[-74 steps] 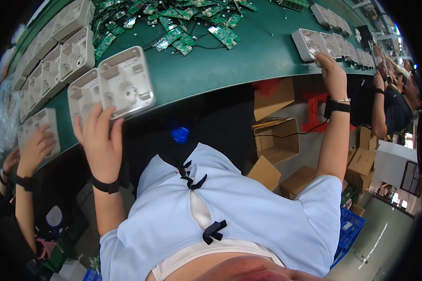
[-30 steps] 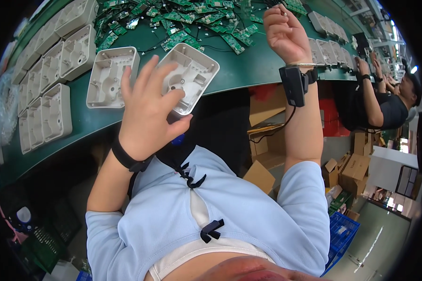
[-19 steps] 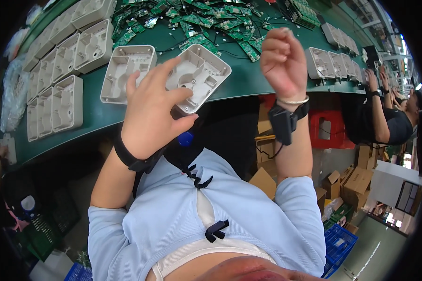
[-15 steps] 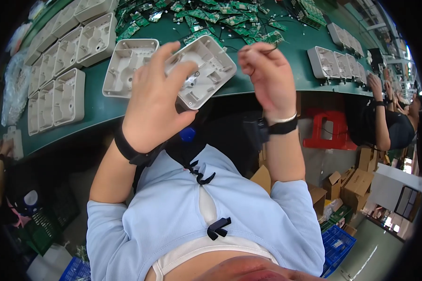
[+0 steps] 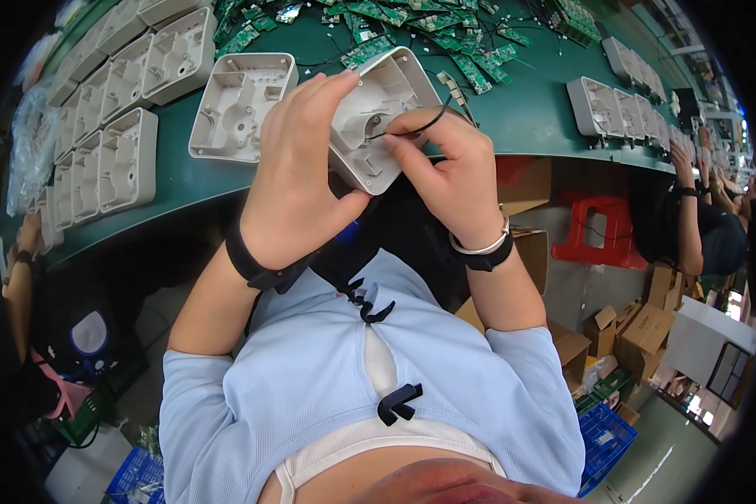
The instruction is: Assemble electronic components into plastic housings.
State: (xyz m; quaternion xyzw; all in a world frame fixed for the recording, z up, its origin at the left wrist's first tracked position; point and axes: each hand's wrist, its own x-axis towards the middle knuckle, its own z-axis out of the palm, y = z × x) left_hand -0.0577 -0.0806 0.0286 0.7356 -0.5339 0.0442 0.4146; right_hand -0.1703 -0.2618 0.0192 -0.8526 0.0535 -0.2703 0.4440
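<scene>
My left hand (image 5: 298, 172) grips a light-grey plastic housing (image 5: 395, 80) by its left side, tilted at the table's front edge. The housing's open, ribbed inside faces up. My right hand (image 5: 454, 160) is over its right part, thumb and forefinger pinching a thin black wire (image 5: 433, 123). One end of the wire reaches down toward a round recess inside the housing. Beyond the fingers, the other end runs up to a small circuit board (image 5: 452, 87) by the housing's right rim. To the left, a second grey housing (image 5: 242, 105) lies open side up on the table.
Loose green circuit boards (image 5: 370, 50) lie heaped at the back of the green table (image 5: 529, 126). Rows of grey housings (image 5: 126, 160) stand at left, and more housings (image 5: 596, 105) at right. A red stool (image 5: 601, 231) and cardboard boxes (image 5: 643, 328) are on the floor. Other people work at both sides.
My right hand has come left and down onto the housing, bringing the wire over its inside. The housing has turned more upright, still in my left hand.
</scene>
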